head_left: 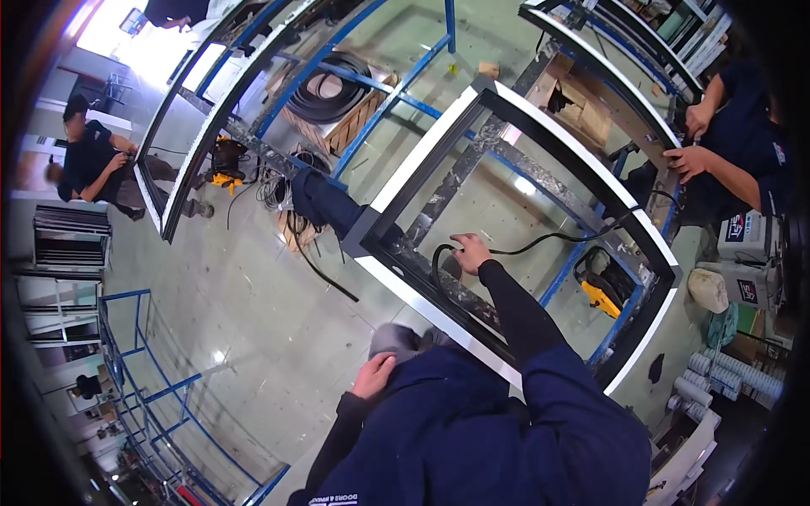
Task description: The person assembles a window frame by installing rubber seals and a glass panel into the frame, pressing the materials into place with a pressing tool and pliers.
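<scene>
Black strip (435, 261) sits in right fingers (462, 242); coil (305, 108) tops crate (360, 124).

Glossy greenish floor (236, 320), blue metal rack (173, 388), glaring light (160, 46) upper left.

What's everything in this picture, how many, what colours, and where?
Nearest frame: 1, white and black, centre
Black strip: 1, black, across that frame
Other frames: at least 2, white and black, top
Stands: several, blue, top, centre and left
Coil: 1, black, top
Gadgets: 2, yellow and black, upper left and right
Cardboard: some, brown, upper right
Rolls: several, white, lower right
Other people: at least 3, dark clothes, left, right and top
Wearer's sleeves: 2, dark blue and black, bottom
Left hand: 1, bare, bottom centre
Right hand: 1, bare, gripping the black strip
</scene>
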A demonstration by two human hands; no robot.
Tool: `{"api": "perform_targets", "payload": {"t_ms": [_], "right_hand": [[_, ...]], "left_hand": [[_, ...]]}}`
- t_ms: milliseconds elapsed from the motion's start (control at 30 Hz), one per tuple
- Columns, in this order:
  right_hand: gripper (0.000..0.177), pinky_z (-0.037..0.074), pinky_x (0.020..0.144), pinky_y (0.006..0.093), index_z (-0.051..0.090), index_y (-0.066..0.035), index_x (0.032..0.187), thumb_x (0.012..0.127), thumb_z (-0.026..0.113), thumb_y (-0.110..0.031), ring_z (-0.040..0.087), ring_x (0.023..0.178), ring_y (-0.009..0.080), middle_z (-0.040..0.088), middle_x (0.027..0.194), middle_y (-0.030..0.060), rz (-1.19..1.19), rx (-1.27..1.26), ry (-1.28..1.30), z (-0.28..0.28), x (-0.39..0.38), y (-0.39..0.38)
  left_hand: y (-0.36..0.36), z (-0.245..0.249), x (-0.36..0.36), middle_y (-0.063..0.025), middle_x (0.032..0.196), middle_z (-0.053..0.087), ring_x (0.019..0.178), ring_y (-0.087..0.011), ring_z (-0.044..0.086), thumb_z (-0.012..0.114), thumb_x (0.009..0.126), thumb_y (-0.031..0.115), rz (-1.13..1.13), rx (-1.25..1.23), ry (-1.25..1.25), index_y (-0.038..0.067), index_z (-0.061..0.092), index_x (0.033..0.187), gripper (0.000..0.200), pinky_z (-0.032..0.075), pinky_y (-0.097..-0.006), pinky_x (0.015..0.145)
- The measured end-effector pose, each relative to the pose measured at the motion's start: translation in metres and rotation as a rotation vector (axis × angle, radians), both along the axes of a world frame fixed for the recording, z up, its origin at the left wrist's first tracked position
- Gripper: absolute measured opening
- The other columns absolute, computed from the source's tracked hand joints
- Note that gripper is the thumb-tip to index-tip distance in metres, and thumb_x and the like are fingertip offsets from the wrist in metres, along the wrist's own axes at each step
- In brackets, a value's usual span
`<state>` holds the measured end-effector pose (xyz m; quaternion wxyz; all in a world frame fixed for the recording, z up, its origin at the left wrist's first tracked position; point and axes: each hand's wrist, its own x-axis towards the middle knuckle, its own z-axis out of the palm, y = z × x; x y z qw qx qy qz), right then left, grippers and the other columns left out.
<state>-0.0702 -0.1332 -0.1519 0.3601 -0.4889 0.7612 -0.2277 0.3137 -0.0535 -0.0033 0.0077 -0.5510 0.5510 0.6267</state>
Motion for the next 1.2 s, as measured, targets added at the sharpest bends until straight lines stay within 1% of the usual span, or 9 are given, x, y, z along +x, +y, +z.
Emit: {"api": "perform_targets", "payload": {"t_ms": [100, 233, 333, 433, 500, 633, 700, 900, 1200], "right_hand": [[0.03, 0.051, 0.096, 0.045, 0.067, -0.007, 0.121, 0.096, 0.063, -0.024, 0.066, 0.11, 0.0346, 0.07, 0.114, 0.0168, 0.085, -0.011, 0.01, -0.011, -0.006, -0.005], [0.029, 0.054, 0.077, 0.0378, 0.068, -0.003, 0.108, 0.1, 0.061, -0.029, 0.07, 0.078, 0.0266, 0.073, 0.086, 0.0132, -0.325, -0.077, -0.486, 0.04, -0.011, 0.004], [0.028, 0.053, 0.071, 0.0364, 0.068, -0.002, 0.107, 0.1, 0.062, -0.028, 0.068, 0.076, 0.0235, 0.072, 0.086, 0.0138, -0.283, -0.129, -0.429, 0.111, -0.003, -0.004], [0.017, 0.046, 0.093, 0.0431, 0.07, -0.007, 0.104, 0.096, 0.065, -0.022, 0.066, 0.093, 0.027, 0.071, 0.095, 0.0094, -0.112, -0.203, -0.206, 0.166, 0.016, -0.035], [0.014, 0.04, 0.103, 0.0463, 0.07, -0.01, 0.103, 0.094, 0.066, -0.018, 0.064, 0.101, 0.0286, 0.069, 0.099, 0.0076, 0.03, -0.276, -0.038, 0.179, 0.029, -0.056], [0.014, 0.035, 0.11, 0.0489, 0.067, -0.014, 0.105, 0.09, 0.066, -0.015, 0.06, 0.109, 0.0295, 0.066, 0.101, 0.007, 0.192, -0.34, 0.03, 0.197, 0.048, -0.093], [0.019, 0.036, 0.109, 0.047, 0.063, -0.012, 0.105, 0.087, 0.068, -0.013, 0.059, 0.109, 0.0303, 0.065, 0.101, 0.0086, 0.216, -0.294, -0.02, 0.212, 0.057, -0.1], [0.018, 0.048, 0.089, 0.0455, 0.063, -0.007, 0.095, 0.083, 0.074, -0.015, 0.061, 0.097, 0.034, 0.063, 0.094, 0.0116, -0.315, -0.428, 0.15, 0.214, 0.099, -0.085], [0.021, 0.053, 0.082, 0.044, 0.073, -0.005, 0.104, 0.093, 0.068, -0.022, 0.066, 0.091, 0.0374, 0.067, 0.093, 0.0162, -0.519, -0.265, -0.193, 0.162, 0.156, -0.054]], "left_hand": [[-0.033, 0.006, -0.007, -0.0183, 0.117, 0.072, 0.111, -0.0274, 0.068, 0.058, 0.104, 0.037, -0.191, 0.056, -0.123, -0.001, 0.065, 0.126, 0.044, 0.05, -0.0357, 0.098], [-0.109, 0.01, -0.013, -0.0145, 0.098, 0.075, 0.094, -0.0208, 0.07, 0.058, 0.104, 0.037, -0.348, 0.088, -0.192, -0.002, 0.069, 0.111, 0.042, 0.053, -0.0341, 0.087], [-0.165, 0.025, -0.034, -0.0088, 0.087, 0.073, 0.08, -0.0133, 0.067, 0.059, 0.105, 0.032, -0.386, 0.056, -0.172, -0.004, 0.069, 0.099, 0.038, 0.053, -0.0302, 0.079], [-0.21, 0.03, -0.058, -0.0072, 0.075, 0.07, 0.065, -0.0113, 0.062, 0.062, 0.103, 0.029, -0.195, -0.147, -0.079, -0.001, 0.067, 0.093, 0.032, 0.05, -0.0296, 0.064], [-0.238, 0.045, -0.08, -0.0088, 0.086, 0.072, 0.077, -0.0113, 0.066, 0.064, 0.1, 0.014, -0.114, -0.284, 0.074, -0.002, 0.067, 0.107, 0.018, 0.052, -0.0276, 0.072], [-0.281, 0.061, -0.132, -0.0066, 0.108, 0.069, 0.087, -0.01, 0.064, 0.068, 0.093, 0.0, -0.318, -0.303, 0.399, 0.0, 0.05, 0.143, 0.053, 0.053, -0.0255, 0.078], [-0.294, 0.063, -0.15, -0.0063, 0.106, 0.069, 0.085, -0.0092, 0.063, 0.069, 0.092, -0.002, -0.448, -0.212, 0.37, -0.001, 0.05, 0.142, 0.053, 0.053, -0.0258, 0.076], [-0.303, 0.025, -0.138, -0.0075, 0.08, 0.071, 0.075, -0.0116, 0.068, 0.071, 0.09, 0.007, -0.445, -0.144, 0.29, -0.005, 0.064, 0.107, 0.021, 0.055, -0.0293, 0.07], [-0.335, 0.002, -0.163, -0.0017, 0.09, 0.067, 0.078, -0.0087, 0.06, 0.07, 0.091, 0.003, -0.205, -0.104, 0.452, -0.002, 0.062, 0.114, 0.025, 0.049, -0.0233, 0.074]]}}
